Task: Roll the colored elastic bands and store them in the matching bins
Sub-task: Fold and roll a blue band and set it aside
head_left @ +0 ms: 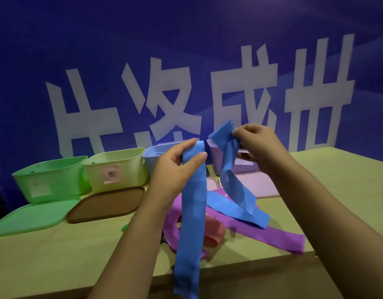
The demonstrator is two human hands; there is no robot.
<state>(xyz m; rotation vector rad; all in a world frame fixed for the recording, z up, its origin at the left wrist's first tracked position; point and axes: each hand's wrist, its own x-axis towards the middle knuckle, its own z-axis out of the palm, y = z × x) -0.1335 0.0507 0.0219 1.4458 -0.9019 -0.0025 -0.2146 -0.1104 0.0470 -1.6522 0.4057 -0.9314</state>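
Both hands hold one long blue elastic band [191, 214] above the table. My left hand [175, 167] pinches it between thumb and fingers, and a length hangs down past the table's front edge. My right hand [258, 145] grips the other end, raised and folded near the purple bin [215, 154]; the middle of the band lies on the table. Under it lie a purple band [272, 234] and a pink band [213, 233]. The blue bin [151, 157] stands just behind my left hand, partly hidden.
A green bin [50, 178] and a yellow-green bin [117, 169] stand at the back left. A green lid [31, 216] and a brown lid [106, 203] lie flat before them. A pale pink lid [259, 184] lies by the purple bin. A blue wall with white characters rises behind.
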